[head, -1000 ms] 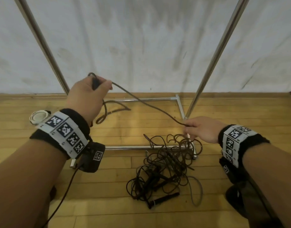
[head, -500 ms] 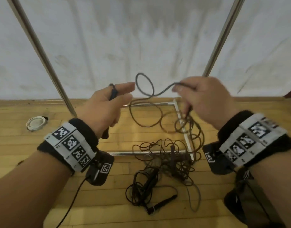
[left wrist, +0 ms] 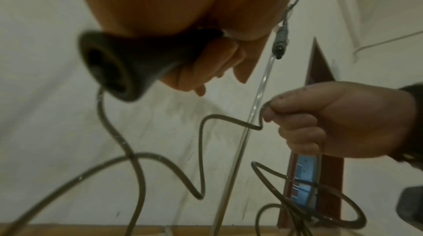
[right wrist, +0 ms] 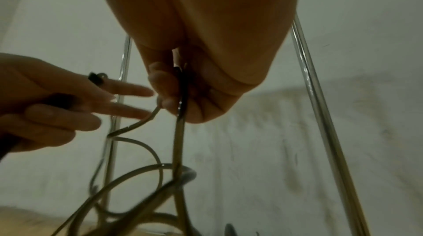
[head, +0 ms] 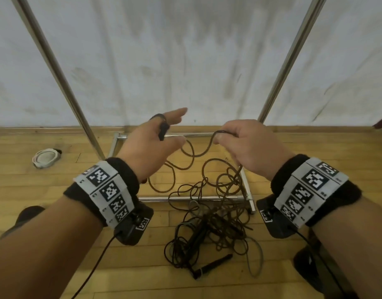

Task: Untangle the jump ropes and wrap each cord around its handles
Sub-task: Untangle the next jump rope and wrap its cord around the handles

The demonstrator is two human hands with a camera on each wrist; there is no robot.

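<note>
My left hand [head: 152, 147] holds a black jump-rope handle [head: 163, 128] in its palm, index and middle fingers stretched out; the left wrist view shows the handle's butt end [left wrist: 114, 66] under curled fingers. A dark cord [head: 193, 155] runs from it in loose loops to my right hand [head: 244, 145], which pinches it between thumb and fingers. In the right wrist view the cord [right wrist: 179, 135] hangs straight down from that pinch. Below, the cord joins a tangled pile of ropes [head: 209, 231] on the floor, with a loose black handle [head: 213, 266] at its front.
A metal rack's base frame [head: 179, 198] lies on the wooden floor under the hands, its two slanted poles [head: 62, 83] rising either side. A white sheet hangs behind. A small white coil [head: 45, 157] lies at the left.
My right hand rose from the pile with the cord and came level with the left. The small loop between the hands has dropped out. My left fingers have straightened outward.
</note>
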